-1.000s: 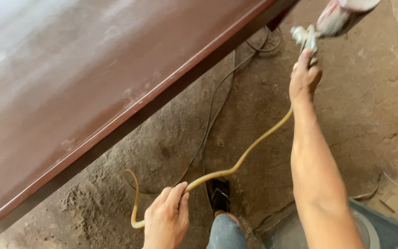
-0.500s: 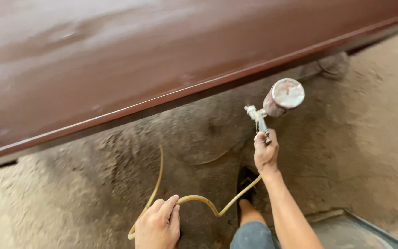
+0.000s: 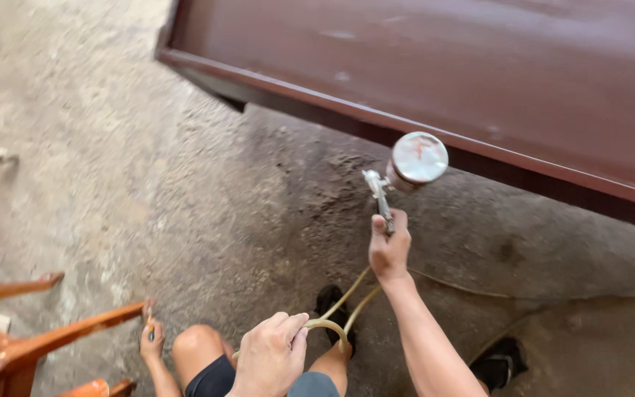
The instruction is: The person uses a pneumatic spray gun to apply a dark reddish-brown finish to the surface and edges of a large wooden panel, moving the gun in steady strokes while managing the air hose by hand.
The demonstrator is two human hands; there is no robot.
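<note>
Spray gun [image 3: 406, 167] now nearer panel [image 3: 479, 66] corner, right hand [image 3: 389, 246] clenched on it; left hand [image 3: 272, 354] clutching yellow hose [image 3: 332, 323].

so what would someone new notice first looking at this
Probably the big glossy brown panel across the top right, raised over the rough concrete floor. Just below its edge the right hand holds up a spray gun with a round cup. At the bottom, the left hand grips a loop of yellowish hose.
</note>
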